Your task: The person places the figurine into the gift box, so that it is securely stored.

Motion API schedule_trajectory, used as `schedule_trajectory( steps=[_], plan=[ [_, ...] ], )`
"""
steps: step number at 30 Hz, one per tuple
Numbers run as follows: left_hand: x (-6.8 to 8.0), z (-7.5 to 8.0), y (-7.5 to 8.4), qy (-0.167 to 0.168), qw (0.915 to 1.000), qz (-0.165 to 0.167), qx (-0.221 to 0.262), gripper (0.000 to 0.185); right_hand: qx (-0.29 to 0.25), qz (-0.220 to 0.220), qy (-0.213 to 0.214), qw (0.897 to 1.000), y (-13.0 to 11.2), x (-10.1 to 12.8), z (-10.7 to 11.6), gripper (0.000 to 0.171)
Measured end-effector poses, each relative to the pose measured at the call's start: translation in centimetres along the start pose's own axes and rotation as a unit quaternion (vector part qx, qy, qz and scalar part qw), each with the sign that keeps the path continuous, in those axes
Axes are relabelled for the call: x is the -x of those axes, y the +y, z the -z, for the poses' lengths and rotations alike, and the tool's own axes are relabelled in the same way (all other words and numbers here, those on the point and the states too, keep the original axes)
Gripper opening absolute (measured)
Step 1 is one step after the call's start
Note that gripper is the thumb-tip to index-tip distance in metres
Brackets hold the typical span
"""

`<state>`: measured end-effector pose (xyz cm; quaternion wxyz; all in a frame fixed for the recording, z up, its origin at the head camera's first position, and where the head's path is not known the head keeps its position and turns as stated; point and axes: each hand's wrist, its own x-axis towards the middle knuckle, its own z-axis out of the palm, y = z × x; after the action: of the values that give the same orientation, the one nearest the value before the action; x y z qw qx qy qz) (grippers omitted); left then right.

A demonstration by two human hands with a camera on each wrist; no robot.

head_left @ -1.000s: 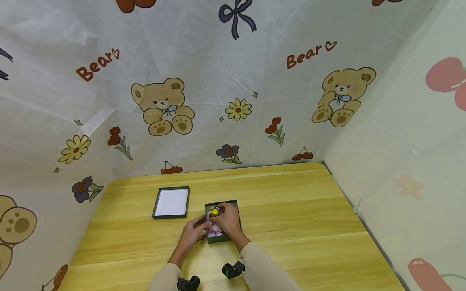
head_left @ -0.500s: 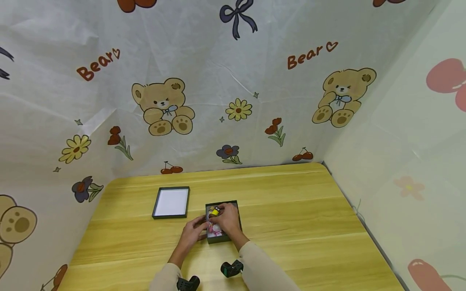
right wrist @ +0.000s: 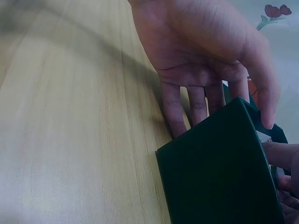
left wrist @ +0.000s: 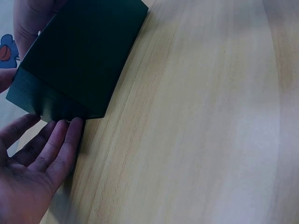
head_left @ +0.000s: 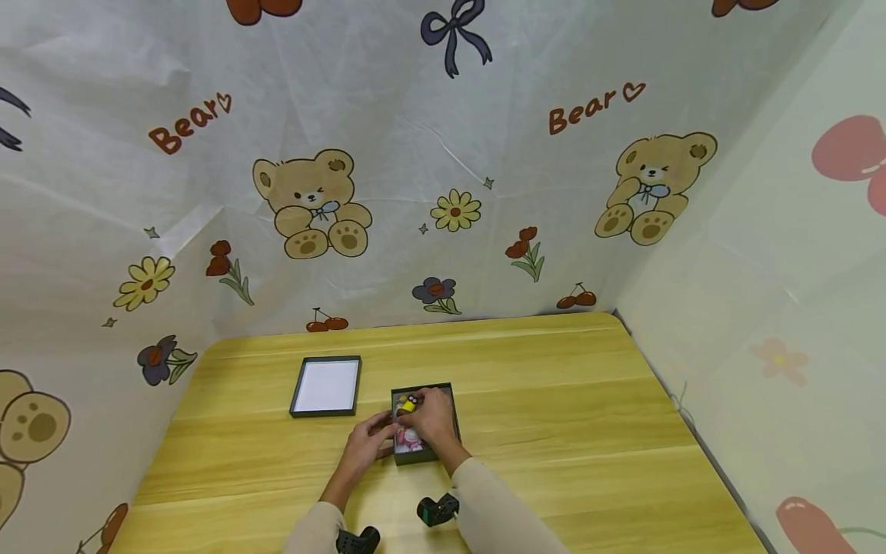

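My left hand (head_left: 367, 443) holds the left wall of a dark green box (head_left: 415, 458). Its fingers (right wrist: 198, 105) lie fairly straight along the outside, and its thumb comes over the rim. Inside the box, my right hand (head_left: 434, 419) pinches a small yellow toy figure (head_left: 409, 405) with black-and-white eyes between thumb and index finger. The hand covers the box's right part. A pink and white figure (head_left: 408, 438) lies in the near part. In the left wrist view the box's front wall (left wrist: 84, 56) hides most of the right hand.
A shallow dark-rimmed lid (head_left: 325, 386) with a white inside lies to the left, behind the left hand. The wood-grain table (head_left: 554, 400) extends around the box. A bear-printed cloth (head_left: 388, 154) covers the wall behind the table. Small black devices sit at both wrists.
The right wrist and sleeve have shifted very slightly left. Both hands otherwise keep their places at the box, and the toys inside look unmoved.
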<state>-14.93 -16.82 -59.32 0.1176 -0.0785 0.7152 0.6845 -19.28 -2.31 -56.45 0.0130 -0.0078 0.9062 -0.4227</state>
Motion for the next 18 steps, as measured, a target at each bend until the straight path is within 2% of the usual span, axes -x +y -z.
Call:
schedule_trajectory(
  steps=[18],
  plan=[
    [-0.33,0.09,-0.29,-0.004,1.0000,0.002,-0.002,0.055,0.024,0.006,-0.006,1.000,0.27,-0.35,-0.33,0.049]
  ],
)
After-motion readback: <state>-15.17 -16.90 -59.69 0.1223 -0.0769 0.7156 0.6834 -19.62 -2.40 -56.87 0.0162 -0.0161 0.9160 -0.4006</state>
